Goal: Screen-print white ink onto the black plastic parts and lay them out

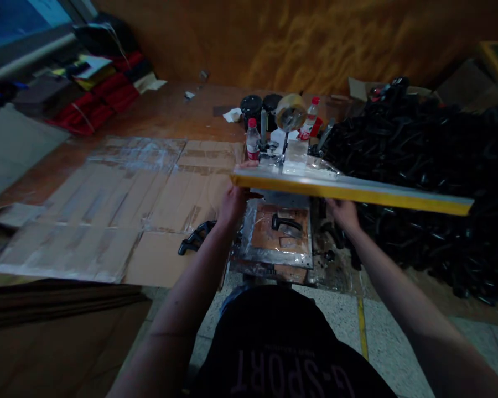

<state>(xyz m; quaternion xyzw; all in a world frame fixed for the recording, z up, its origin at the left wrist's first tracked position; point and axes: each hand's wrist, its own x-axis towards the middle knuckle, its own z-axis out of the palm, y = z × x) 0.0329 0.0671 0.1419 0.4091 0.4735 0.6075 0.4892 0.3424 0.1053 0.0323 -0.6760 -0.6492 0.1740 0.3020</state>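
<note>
A long frame (352, 194) with a yellow front edge and silvery top, seen nearly edge-on, stretches across above the work plate. My left hand (234, 203) grips its left end, fingertips showing over the top and one finger stretched out below. Under the bar's middle is my right hand (343, 214); its fingertips are partly hidden, so I cannot make out whether they hold anything. Between my hands, a black curved handle (288, 223) lies on the brown board of a metal-edged plate (274, 257). More black handles (196, 237) rest beside my left forearm.
A big heap of black handles (423, 160) covers the right side. Flattened cardboard (103, 204) spreads across the left. Behind the frame stand a red-capped bottle (253, 141), another bottle (310, 119), a tape roll (291, 112) and a dark tub (251, 108). Red bundles (103, 99) lie far left.
</note>
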